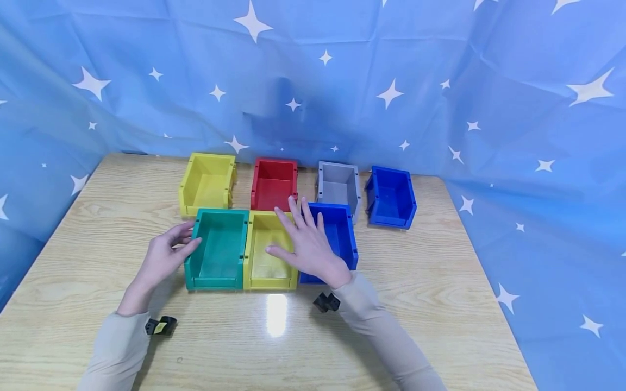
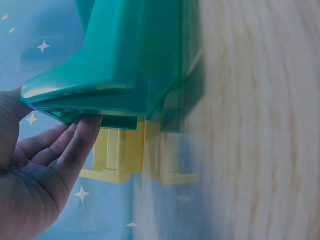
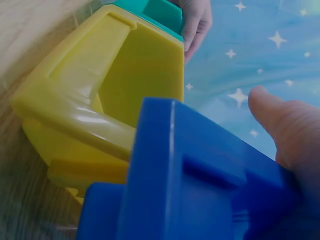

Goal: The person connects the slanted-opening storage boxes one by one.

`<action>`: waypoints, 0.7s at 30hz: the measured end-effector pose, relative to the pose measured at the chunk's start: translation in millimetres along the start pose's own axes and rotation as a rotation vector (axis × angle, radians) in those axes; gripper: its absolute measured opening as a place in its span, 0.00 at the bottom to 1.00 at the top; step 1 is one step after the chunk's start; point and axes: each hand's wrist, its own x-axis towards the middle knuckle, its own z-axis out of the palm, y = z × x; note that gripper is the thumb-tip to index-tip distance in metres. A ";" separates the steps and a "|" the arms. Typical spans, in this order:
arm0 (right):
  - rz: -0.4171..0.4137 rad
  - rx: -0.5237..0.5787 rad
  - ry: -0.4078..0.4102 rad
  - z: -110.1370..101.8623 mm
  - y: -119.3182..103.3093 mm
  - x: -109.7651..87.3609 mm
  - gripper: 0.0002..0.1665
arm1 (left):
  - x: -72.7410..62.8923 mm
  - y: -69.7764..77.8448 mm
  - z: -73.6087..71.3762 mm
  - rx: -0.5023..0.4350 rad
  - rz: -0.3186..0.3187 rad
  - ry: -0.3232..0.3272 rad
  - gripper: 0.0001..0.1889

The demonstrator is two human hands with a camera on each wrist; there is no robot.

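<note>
Left hand: we see the left hand (image 1: 163, 255) at nine o'clock of the green bin (image 1: 218, 250), pinching its near side wall, with the thumb over the rim and the fingers curled along the outside.
Right hand: we find the right hand (image 1: 310, 247) spread, its fingers fanned above the front yellow bin (image 1: 266, 265) and the front blue bin (image 1: 342, 234); we cannot tell whether it touches either one.
Clock centre: we take the front yellow bin as the middle of the dial, between its two neighbours in the front row.
Green bin: we place it at nine o'clock, right beside the front yellow bin.
Front blue bin: we place it at three o'clock, just beside the front yellow bin and partly hidden by the right hand.
Back row: we read the back yellow bin (image 1: 207, 184) between ten and eleven o'clock, the red bin (image 1: 275, 184) at twelve, the grey bin (image 1: 338, 190) between one and two, and the back blue bin (image 1: 391, 198) at two, slightly turned.
Wrists: we notice a black device (image 1: 160, 326) by the left wrist at eight o'clock and another black device (image 1: 326, 302) by the right wrist between four and five; both arms wear pale sleeves (image 1: 391, 342).
Table: we see pale wood grain on the table (image 1: 415, 304), with a bright reflection (image 1: 276, 315) at six o'clock.
Backdrop: we see a blue curtain (image 1: 342, 119) with white stars, beyond the back row at twelve o'clock.
</note>
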 end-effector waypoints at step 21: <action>-0.006 -0.065 0.047 14.3 1.8 0.8 0.47 | -0.6 -0.5 -0.5 0.004 -0.009 0.003 0.20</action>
